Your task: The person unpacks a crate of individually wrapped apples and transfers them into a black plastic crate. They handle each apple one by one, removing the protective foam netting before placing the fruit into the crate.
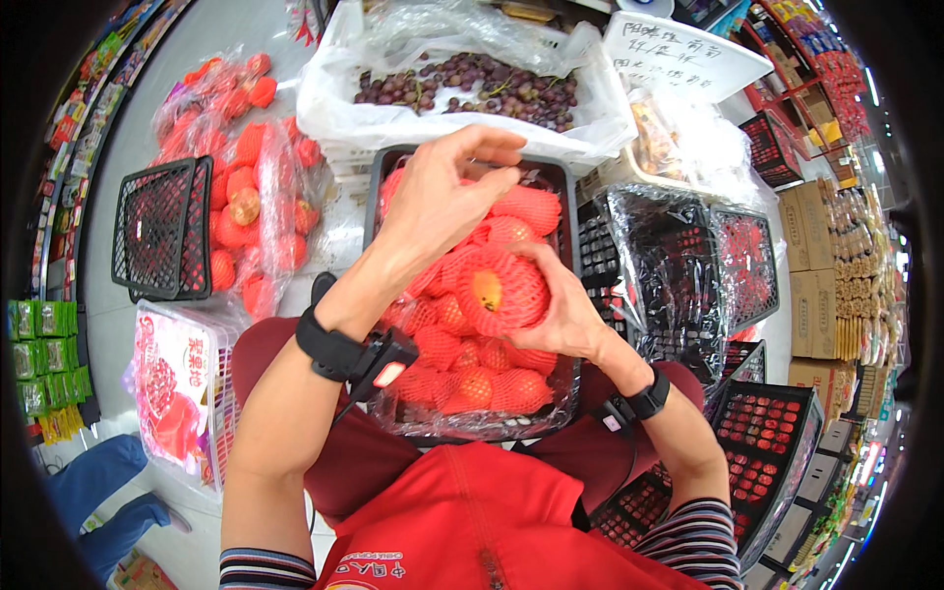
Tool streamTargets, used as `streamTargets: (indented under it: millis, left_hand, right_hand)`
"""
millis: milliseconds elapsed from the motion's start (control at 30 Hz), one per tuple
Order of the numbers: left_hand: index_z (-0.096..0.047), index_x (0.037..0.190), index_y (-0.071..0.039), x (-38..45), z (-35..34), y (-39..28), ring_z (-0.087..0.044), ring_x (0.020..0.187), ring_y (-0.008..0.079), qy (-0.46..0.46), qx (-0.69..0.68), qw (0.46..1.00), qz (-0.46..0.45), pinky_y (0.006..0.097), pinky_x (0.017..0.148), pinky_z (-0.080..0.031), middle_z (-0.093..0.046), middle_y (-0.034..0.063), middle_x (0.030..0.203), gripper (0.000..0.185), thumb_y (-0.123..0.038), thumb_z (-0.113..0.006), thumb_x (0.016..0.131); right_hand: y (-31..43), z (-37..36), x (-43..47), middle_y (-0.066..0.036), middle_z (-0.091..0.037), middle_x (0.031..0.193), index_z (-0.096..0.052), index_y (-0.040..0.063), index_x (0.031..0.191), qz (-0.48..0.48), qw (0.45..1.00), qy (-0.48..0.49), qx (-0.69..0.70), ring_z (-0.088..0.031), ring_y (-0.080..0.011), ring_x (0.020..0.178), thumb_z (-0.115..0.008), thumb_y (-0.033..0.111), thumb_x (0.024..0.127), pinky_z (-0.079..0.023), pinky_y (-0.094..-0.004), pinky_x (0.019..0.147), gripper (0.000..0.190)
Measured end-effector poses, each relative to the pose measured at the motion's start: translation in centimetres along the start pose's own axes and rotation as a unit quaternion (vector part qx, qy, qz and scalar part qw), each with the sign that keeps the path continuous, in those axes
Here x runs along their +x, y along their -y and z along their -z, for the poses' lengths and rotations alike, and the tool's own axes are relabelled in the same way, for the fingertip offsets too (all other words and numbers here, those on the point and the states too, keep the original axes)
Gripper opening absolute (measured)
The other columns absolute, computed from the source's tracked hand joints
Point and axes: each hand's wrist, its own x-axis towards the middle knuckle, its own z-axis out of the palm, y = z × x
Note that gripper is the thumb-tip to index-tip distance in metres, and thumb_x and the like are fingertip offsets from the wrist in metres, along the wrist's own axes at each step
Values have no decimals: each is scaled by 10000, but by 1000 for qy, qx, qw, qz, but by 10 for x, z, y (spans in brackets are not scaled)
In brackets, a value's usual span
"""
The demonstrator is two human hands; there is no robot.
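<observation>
My right hand [564,306] grips a round fruit in a red foam net [504,290]. Yellowish-orange skin with a dark spot shows through an opening in the net. Below it stands a black plastic crate [568,184] lined with clear film and filled with netted fruit [472,389]. My left hand [457,177] hovers over the crate's far part, its bent fingers apart from the thumb, with nothing visible in it. It hides some of the fruit underneath.
Beyond the crate, a white-lined box [464,122] holds dark grapes [509,81]. Pomegranates in red nets [240,199] lie left, beside black baskets [164,228]. Film-wrapped black crates [664,265] stand right. A person's blue-trousered legs [99,487] are at lower left.
</observation>
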Motion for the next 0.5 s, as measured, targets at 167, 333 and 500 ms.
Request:
streamTargets:
  millis: [167, 333, 500]
  left_hand:
    - [-512, 1380, -48, -6, -17, 20, -593, 1117, 182, 102, 102, 989, 45, 331, 967, -468, -609, 116, 1276, 538, -263, -696, 922]
    - [-363, 1490, -124, -19, -39, 0, -550, 1215, 231, 169, -128, 950, 230, 374, 849, -551, -499, 130, 1412, 660, -473, -582, 975]
    - [-275, 1540, -95, -14, -44, 1, -417, 1360, 237, 166, -104, 971, 139, 401, 1026, -467, -357, 139, 1529, 619, -302, -534, 1019]
  right_hand:
    - [-3, 20, -10, -135, -549, 1253, -438, 17, 1340, 2, 984, -164, 70, -567, -238, 1168, -825, 97, 589, -449, -348, 1024, 849]
    - [-6, 26, -3, -132, -542, 1257, -425, 18, 1347, 35, 968, -223, 109, -566, -235, 1168, -824, 88, 603, -449, -347, 1023, 846]
    - [-3, 38, -5, -104, -438, 1426, -352, 17, 1443, 41, 962, -208, 173, -452, -189, 1310, -826, 22, 608, -353, -344, 1125, 961]
